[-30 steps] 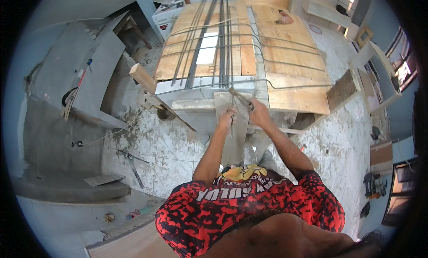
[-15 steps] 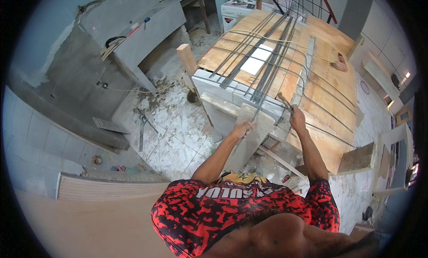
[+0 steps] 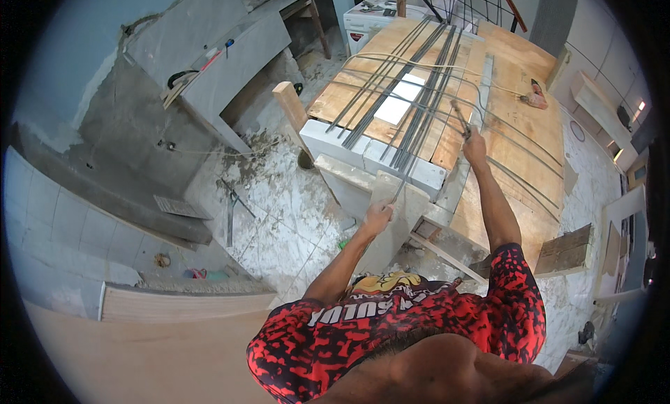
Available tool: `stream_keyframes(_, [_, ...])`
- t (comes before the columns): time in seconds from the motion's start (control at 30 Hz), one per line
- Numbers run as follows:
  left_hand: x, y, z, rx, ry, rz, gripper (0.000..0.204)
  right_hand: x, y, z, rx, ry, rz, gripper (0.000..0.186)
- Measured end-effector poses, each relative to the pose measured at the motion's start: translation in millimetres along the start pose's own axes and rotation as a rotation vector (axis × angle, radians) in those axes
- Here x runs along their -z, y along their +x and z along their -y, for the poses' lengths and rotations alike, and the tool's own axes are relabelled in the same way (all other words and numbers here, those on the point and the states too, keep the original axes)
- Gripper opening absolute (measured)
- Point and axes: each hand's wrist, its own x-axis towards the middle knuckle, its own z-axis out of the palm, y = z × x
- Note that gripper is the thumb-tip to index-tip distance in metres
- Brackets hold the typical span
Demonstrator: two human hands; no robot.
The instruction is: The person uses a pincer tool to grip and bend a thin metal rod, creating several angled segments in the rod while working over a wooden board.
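My left hand (image 3: 377,217) is closed around the near end of a thin steel rod (image 3: 400,190), in front of the grey block edge (image 3: 421,172). This rod runs up toward a bundle of dark steel rods (image 3: 420,121) lying lengthwise over the plywood platform (image 3: 520,142). My right hand (image 3: 474,147), raised above the platform's right part, grips a short brown-and-dark hand tool (image 3: 459,118). Its tip points away from me; its exact kind is too small to make out. Between the rods lies a white rectangular piece (image 3: 399,100).
Several bent rods (image 3: 520,132) cross the platform sideways. A red power tool (image 3: 536,95) with a cable sits at its far right. A wooden post (image 3: 289,102) stands at the left corner. A concrete counter (image 3: 202,76) is further left, above a dusty tiled floor (image 3: 262,226).
My right hand has lifted with the tool, up and slightly right, away from the block edge. My left hand has shifted slightly lower, still on the rod.
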Motion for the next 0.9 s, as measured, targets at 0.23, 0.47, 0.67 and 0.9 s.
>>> stream_keyframes(0.23, [2.1,-3.5,-13.5,0.122,-0.026,0.071,0.035,-28.4,-13.1,-4.2,0.042,-0.024,0.100,0.015])
stream_keyframes(0.47, [-5.6,-9.3,8.7,0.238,-0.088,0.066,0.031,-19.2,-95.9,73.3,0.013,0.234,0.232,0.023])
stream_keyframes(0.67, [-8.4,-20.9,16.1,0.070,0.068,0.046,0.029,-35.4,-91.6,91.3,0.136,0.094,0.159,0.015])
stream_keyframes(0.9, [13.2,-61.0,23.0,-0.035,0.162,-0.001,0.032,-53.6,-28.2,63.3,-0.048,-0.024,0.329,0.016])
